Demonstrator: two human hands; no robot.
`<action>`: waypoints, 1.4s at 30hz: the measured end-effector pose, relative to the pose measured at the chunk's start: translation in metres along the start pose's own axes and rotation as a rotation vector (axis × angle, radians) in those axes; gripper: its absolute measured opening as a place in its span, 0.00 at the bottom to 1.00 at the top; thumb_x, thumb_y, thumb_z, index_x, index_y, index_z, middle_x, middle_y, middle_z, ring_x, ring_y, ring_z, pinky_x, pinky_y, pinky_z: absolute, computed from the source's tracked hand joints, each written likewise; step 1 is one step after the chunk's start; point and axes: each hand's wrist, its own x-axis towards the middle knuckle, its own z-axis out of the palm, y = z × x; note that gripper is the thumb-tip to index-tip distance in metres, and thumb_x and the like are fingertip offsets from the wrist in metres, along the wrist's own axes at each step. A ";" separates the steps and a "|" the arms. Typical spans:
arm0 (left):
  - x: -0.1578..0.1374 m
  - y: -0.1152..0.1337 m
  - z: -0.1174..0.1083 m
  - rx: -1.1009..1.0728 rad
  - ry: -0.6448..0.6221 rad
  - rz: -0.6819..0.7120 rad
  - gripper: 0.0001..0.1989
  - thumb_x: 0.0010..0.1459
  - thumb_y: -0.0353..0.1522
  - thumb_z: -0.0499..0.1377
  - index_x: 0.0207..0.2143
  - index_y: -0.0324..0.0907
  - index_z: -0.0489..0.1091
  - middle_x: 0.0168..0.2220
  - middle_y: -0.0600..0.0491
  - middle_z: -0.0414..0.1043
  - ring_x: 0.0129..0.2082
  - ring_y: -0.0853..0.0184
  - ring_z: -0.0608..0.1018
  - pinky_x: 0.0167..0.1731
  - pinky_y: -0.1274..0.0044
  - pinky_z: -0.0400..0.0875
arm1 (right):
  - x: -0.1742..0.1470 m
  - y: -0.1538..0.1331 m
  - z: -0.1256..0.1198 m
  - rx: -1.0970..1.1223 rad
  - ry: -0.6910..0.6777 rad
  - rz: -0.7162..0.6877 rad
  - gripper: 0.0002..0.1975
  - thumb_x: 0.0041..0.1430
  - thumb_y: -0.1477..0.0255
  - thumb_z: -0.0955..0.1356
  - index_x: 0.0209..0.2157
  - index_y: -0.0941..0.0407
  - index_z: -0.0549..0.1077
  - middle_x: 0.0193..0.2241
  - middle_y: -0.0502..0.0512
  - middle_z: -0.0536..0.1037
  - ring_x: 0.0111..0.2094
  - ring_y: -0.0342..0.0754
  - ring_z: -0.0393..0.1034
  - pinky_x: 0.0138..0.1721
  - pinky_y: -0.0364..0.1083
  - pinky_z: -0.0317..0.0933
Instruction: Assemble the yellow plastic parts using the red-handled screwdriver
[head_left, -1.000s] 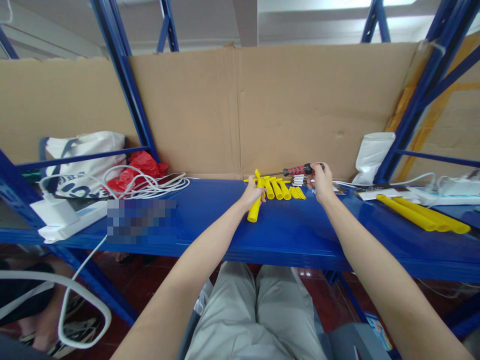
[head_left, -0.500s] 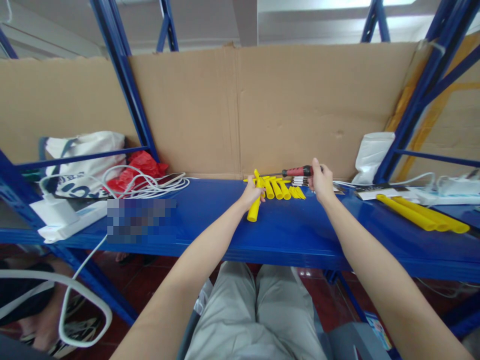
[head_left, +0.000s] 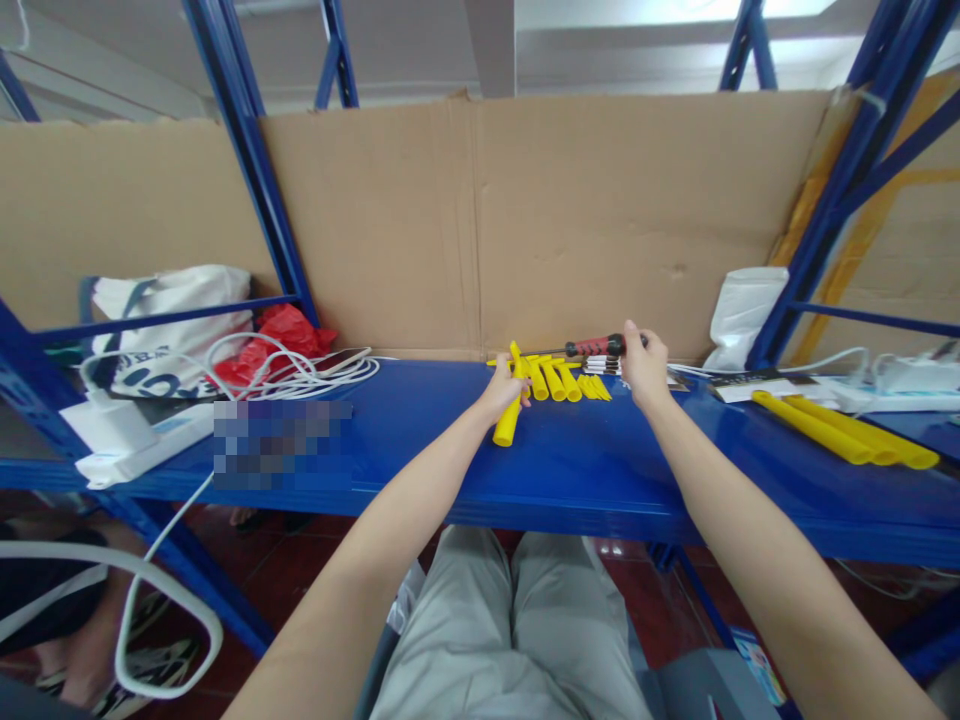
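Observation:
My left hand (head_left: 501, 391) is closed around a yellow tube (head_left: 506, 428) with a wide round end toward me and a smaller yellow piece at its far end. The end of my right hand's grip is on a red and black screwdriver (head_left: 596, 346); my right hand (head_left: 643, 366) is wrapped at its handle end. The screwdriver's thin shaft points left toward the far end of the held tube; whether its tip touches is too small to tell. Several short yellow tubes (head_left: 553, 381) lie just right of my left hand, with small flat yellow pieces (head_left: 595, 387) beside them.
Longer yellow tubes (head_left: 832, 430) lie on the right of the blue shelf (head_left: 405, 430). White cables (head_left: 322, 375), a red plastic bag (head_left: 289, 335) and a power strip (head_left: 157, 445) are at the left. A cardboard sheet (head_left: 600, 220) stands along the back. A white pouch (head_left: 746, 315) leans at back right.
The screwdriver handle appears slightly turned, its dark patches showing differently. Both hands stay in nearly the same place, still holding the tube and the screwdriver.

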 end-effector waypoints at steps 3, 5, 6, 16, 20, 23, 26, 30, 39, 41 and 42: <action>0.000 -0.001 0.000 0.016 0.003 -0.002 0.28 0.51 0.18 0.50 0.50 0.49 0.45 0.33 0.59 0.65 0.13 0.80 0.66 0.14 0.85 0.61 | 0.002 0.002 0.001 0.033 0.008 0.017 0.20 0.49 0.52 0.66 0.27 0.54 0.63 0.17 0.43 0.63 0.19 0.40 0.60 0.21 0.41 0.55; 0.001 -0.001 0.000 0.022 0.004 0.000 0.28 0.52 0.19 0.51 0.51 0.49 0.45 0.34 0.58 0.66 0.13 0.80 0.66 0.14 0.85 0.61 | 0.001 0.001 0.002 0.080 -0.024 0.063 0.19 0.49 0.52 0.67 0.28 0.54 0.63 0.16 0.43 0.63 0.16 0.40 0.58 0.18 0.41 0.52; 0.001 -0.001 0.000 0.023 0.003 0.000 0.28 0.52 0.19 0.51 0.51 0.49 0.45 0.34 0.58 0.66 0.13 0.80 0.66 0.14 0.85 0.61 | 0.000 0.000 0.002 0.098 -0.041 0.091 0.20 0.49 0.52 0.67 0.29 0.54 0.63 0.16 0.43 0.62 0.15 0.40 0.57 0.17 0.42 0.50; 0.002 -0.001 -0.001 0.025 -0.005 0.016 0.28 0.50 0.16 0.48 0.49 0.48 0.46 0.32 0.60 0.64 0.12 0.80 0.66 0.13 0.84 0.59 | -0.004 -0.012 0.000 0.116 -0.081 0.200 0.17 0.49 0.55 0.67 0.28 0.54 0.62 0.16 0.43 0.62 0.14 0.39 0.55 0.14 0.41 0.47; 0.003 -0.002 -0.001 0.048 0.004 0.009 0.27 0.51 0.18 0.50 0.50 0.48 0.46 0.31 0.61 0.65 0.12 0.80 0.66 0.14 0.85 0.59 | -0.008 -0.018 0.000 0.136 -0.133 0.247 0.19 0.50 0.53 0.66 0.27 0.54 0.61 0.16 0.44 0.63 0.13 0.40 0.56 0.13 0.41 0.45; 0.002 -0.003 -0.001 0.067 0.001 0.000 0.26 0.53 0.19 0.50 0.50 0.48 0.45 0.30 0.61 0.65 0.12 0.79 0.66 0.14 0.85 0.60 | -0.008 -0.018 0.000 0.113 -0.091 0.239 0.19 0.50 0.53 0.67 0.25 0.53 0.61 0.11 0.41 0.57 0.11 0.39 0.51 0.12 0.41 0.44; 0.001 -0.003 -0.001 0.082 -0.024 -0.014 0.26 0.53 0.20 0.51 0.50 0.48 0.45 0.30 0.61 0.65 0.12 0.79 0.66 0.15 0.85 0.61 | -0.007 -0.019 0.001 0.111 -0.065 0.250 0.16 0.50 0.58 0.68 0.25 0.53 0.60 0.10 0.40 0.56 0.10 0.39 0.51 0.12 0.40 0.43; 0.001 -0.003 -0.001 0.070 -0.045 -0.011 0.27 0.52 0.19 0.50 0.49 0.48 0.45 0.31 0.60 0.64 0.13 0.79 0.67 0.13 0.85 0.60 | -0.008 -0.020 0.001 0.081 -0.063 0.261 0.14 0.52 0.59 0.66 0.26 0.53 0.60 0.11 0.42 0.61 0.11 0.40 0.53 0.12 0.41 0.44; 0.002 -0.004 -0.001 0.043 -0.042 0.010 0.24 0.51 0.22 0.53 0.46 0.49 0.47 0.38 0.57 0.65 0.13 0.80 0.68 0.13 0.85 0.61 | -0.009 -0.023 0.001 0.043 -0.024 0.268 0.11 0.53 0.61 0.65 0.27 0.53 0.61 0.11 0.41 0.59 0.12 0.40 0.53 0.13 0.41 0.46; 0.003 -0.004 -0.001 0.049 -0.047 0.005 0.24 0.52 0.23 0.54 0.46 0.49 0.47 0.37 0.58 0.65 0.13 0.80 0.67 0.13 0.85 0.62 | -0.008 -0.021 0.000 0.038 -0.038 0.266 0.12 0.53 0.60 0.65 0.28 0.53 0.61 0.13 0.42 0.61 0.13 0.41 0.55 0.14 0.42 0.47; 0.003 -0.004 -0.001 0.052 -0.044 0.004 0.24 0.52 0.23 0.54 0.46 0.49 0.47 0.36 0.58 0.65 0.13 0.80 0.67 0.13 0.85 0.62 | -0.007 -0.018 0.000 0.033 -0.043 0.253 0.13 0.53 0.59 0.65 0.28 0.54 0.61 0.13 0.43 0.62 0.13 0.41 0.56 0.14 0.42 0.47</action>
